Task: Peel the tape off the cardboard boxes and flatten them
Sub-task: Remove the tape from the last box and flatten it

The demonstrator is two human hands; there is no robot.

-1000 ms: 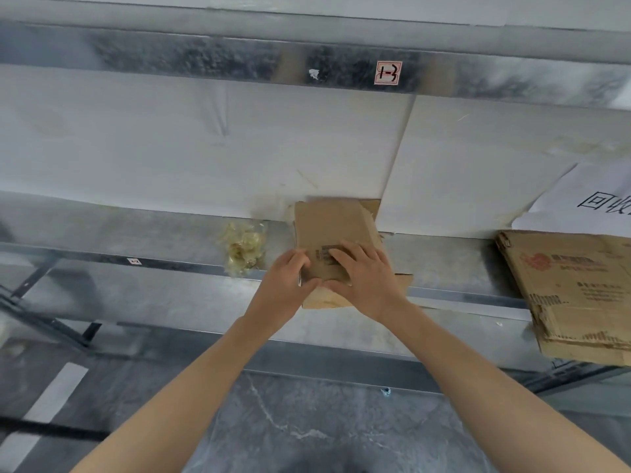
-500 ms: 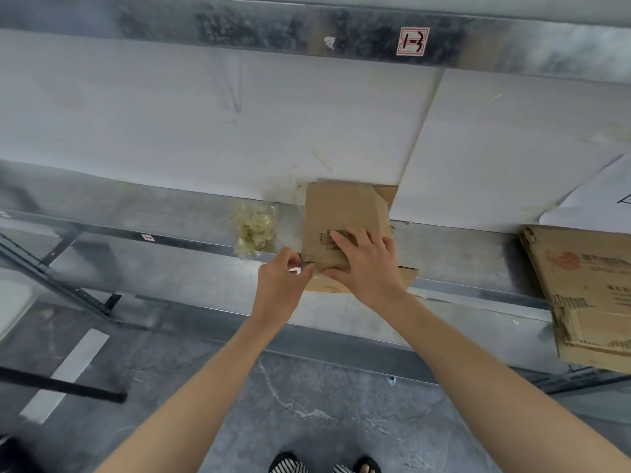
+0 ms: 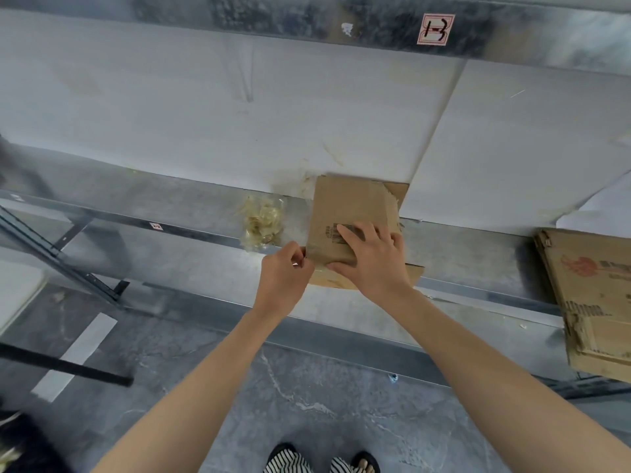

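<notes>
My right hand [image 3: 372,264] lies flat, fingers spread, pinning the small cardboard box [image 3: 348,213] on the desk [image 3: 205,261] — light, bendy stuff. My left hand [image 3: 285,271] pinches clear tape [image 3: 295,264] at its near-left corner — thin and clingy, so I'd pull from that loose end.

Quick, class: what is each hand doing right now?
Left hand: pinching what looks like clear tape at the cardboard box corner.
Right hand: open, pressing flat on the box.

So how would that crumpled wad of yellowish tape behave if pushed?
The crumpled wad of yellowish tape looks thin and airy, so probably very light and squashy. It may cling to the grey metal shelf rather than slide.
</notes>
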